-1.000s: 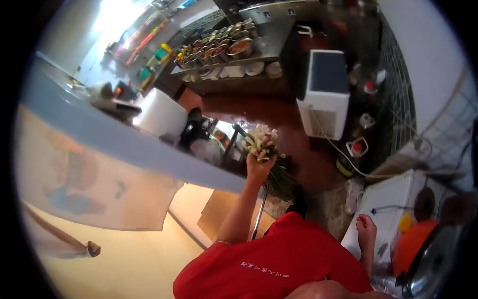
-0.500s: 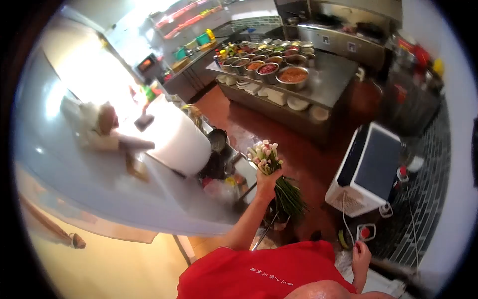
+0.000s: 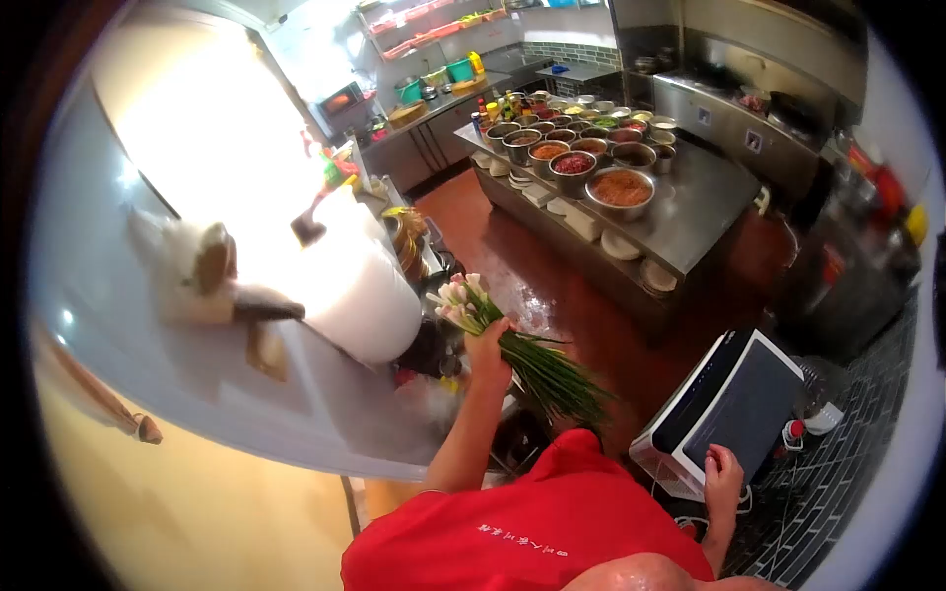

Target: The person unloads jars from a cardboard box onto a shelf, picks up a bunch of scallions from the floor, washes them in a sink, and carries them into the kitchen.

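My left hand (image 3: 490, 353) is closed around a bunch of long green stalks (image 3: 557, 379) with pale white-pink ends (image 3: 461, 301). The pale ends point up and left, and the green parts fan out down and to the right, over the red-brown floor. My right hand (image 3: 724, 473) hangs at my right side, its fingers loosely curled, with nothing visible in them. In the view it overlaps the edge of a white appliance with a dark top (image 3: 744, 399); whether they touch, I cannot tell.
Ahead stands a steel table (image 3: 690, 222) bearing several metal pots of food, with plates on its lower shelf. A large white bin (image 3: 370, 295) is at the left, beside a pale wall. Stoves (image 3: 729, 113) line the back. Bottles (image 3: 818, 414) stand by the right wall.
The view has swung to the right, bringing more of the steel table and stoves into sight. My left hand has tilted the bunch, so its pale ends lean further left.
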Demonstrator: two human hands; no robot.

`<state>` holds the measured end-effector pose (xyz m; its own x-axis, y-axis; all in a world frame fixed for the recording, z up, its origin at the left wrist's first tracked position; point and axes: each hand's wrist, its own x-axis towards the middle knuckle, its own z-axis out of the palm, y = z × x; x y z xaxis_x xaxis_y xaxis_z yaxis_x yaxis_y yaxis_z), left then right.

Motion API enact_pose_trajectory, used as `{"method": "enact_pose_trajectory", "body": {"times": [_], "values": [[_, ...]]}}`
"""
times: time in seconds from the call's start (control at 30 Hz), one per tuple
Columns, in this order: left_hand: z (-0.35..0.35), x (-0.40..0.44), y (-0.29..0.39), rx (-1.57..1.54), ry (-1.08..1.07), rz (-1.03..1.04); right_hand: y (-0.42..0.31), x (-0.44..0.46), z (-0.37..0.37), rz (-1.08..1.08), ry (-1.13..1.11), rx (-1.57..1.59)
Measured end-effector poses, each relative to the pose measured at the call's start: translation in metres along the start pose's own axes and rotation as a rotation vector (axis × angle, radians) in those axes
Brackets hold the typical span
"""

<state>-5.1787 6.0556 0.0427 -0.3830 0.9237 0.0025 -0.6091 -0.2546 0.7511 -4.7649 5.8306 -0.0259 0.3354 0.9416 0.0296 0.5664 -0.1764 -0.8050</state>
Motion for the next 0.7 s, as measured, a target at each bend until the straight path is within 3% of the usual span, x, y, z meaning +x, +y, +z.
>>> {"method": "enact_pose_trajectory", "body": {"times": [0.3, 0.53, 0.63, 0.7], "values": [[0.037, 0.132, -0.086, 0.104, 0.024, -0.081, 0.032, 0.061, 0.007, 0.199, 0.144, -0.122], [0.062, 0.319, -0.173, 0.458, -0.056, -0.023, 0.004, 0.185, 0.068, 0.378, 0.354, -0.241], [0.041, 0.406, -0.207, 0.595, -0.153, 0.153, -0.055, 0.262, 0.112, 0.300, 0.192, -0.185], [0.031, 0.456, -0.217, 0.582, -0.135, 0.124, -0.089, 0.313, 0.139, 0.248, 0.072, -0.199]]}}
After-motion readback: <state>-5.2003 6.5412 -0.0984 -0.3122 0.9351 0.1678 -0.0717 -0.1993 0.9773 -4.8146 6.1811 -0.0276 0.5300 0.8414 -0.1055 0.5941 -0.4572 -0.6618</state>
